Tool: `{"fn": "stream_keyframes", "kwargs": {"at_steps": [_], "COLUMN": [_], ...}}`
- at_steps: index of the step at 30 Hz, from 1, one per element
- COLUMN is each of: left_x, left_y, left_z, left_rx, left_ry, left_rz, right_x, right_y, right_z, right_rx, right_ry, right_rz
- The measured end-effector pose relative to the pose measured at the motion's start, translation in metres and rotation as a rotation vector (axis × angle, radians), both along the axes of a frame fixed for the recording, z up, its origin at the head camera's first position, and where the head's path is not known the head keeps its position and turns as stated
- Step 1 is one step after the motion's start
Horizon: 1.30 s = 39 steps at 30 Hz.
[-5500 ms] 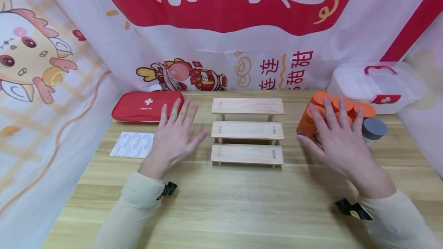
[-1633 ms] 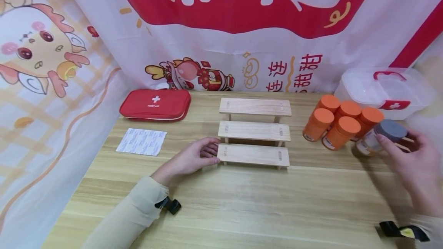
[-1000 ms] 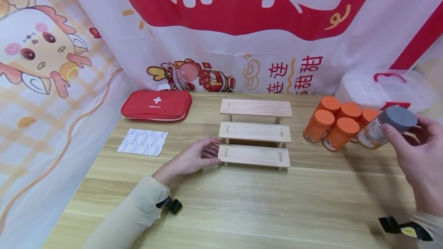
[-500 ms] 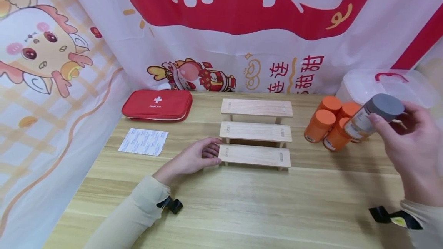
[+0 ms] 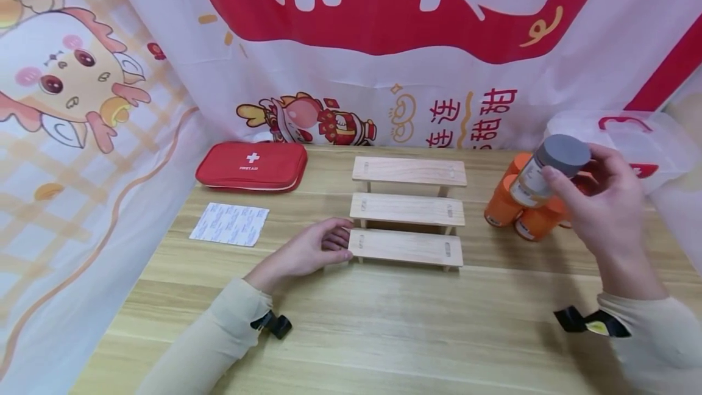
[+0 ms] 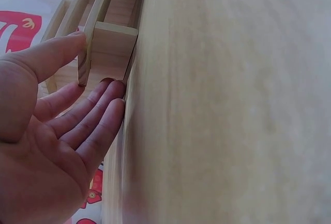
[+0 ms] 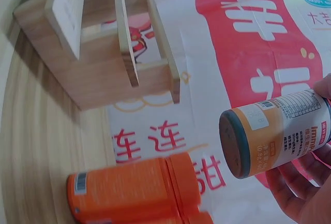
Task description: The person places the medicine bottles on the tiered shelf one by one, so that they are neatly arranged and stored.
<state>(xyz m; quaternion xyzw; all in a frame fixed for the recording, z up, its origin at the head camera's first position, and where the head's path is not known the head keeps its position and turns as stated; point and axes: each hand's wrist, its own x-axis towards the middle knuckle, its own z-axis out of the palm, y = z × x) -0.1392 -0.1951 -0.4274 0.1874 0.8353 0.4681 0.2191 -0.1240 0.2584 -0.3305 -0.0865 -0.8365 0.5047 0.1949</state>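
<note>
A three-step wooden display rack [image 5: 406,245] stands mid-table. At its left end, my left hand [image 5: 309,249] pinches the lowest step; in the left wrist view the thumb [image 6: 57,53] lies on the board's top and the index finger is beneath it. My right hand [image 5: 609,206] grips a grey-capped supplement bottle [image 5: 548,169], tilted and held in the air above the orange bottles [image 5: 501,203]. In the right wrist view, the held bottle [image 7: 279,131] shows its dark base and printed label. Several orange bottles stand right of the rack, partly hidden by the held bottle and hand.
A red first-aid pouch [image 5: 251,166] lies at the back left, with a white printed packet [image 5: 230,224] in front of it. A clear lidded box [image 5: 674,145] with a red handle stands at the back right. A printed cloth [image 5: 340,66] hangs behind the table.
My right hand has gone from lying open above the bottles to gripping the grey-capped bottle, lifting it and carrying it left. My left hand has moved to the rack's lowest step and stayed there.
</note>
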Motion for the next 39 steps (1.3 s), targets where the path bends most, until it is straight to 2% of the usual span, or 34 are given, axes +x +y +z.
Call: {"fn": "stream_keyframes", "kwargs": {"at_steps": [8, 15, 25, 33, 39], "left_x": [0.0, -0.001, -0.001, 0.001, 0.002], "left_y": [0.0, 0.001, 0.001, 0.001, 0.002], "left_z": [0.0, 0.001, 0.001, 0.003, 0.003], "left_rx": [-0.01, -0.012, -0.015, -0.024, -0.022], "left_ry": [0.001, -0.004, -0.005, 0.006, 0.006], "left_rz": [0.003, 0.006, 0.007, 0.007, 0.012], "right_x": [-0.012, -0.024, -0.037, -0.045, -0.054], "right_y": [-0.019, -0.039, -0.066, -0.084, -0.095], "right_z": [0.003, 0.002, 0.003, 0.007, 0.007], "right_rx": [-0.024, -0.013, -0.002, -0.024, -0.033], "right_ry": [-0.029, 0.05, 0.093, 0.06, 0.096], "right_rz": [0.109, 0.159, 0.257, 0.31, 0.322]}}
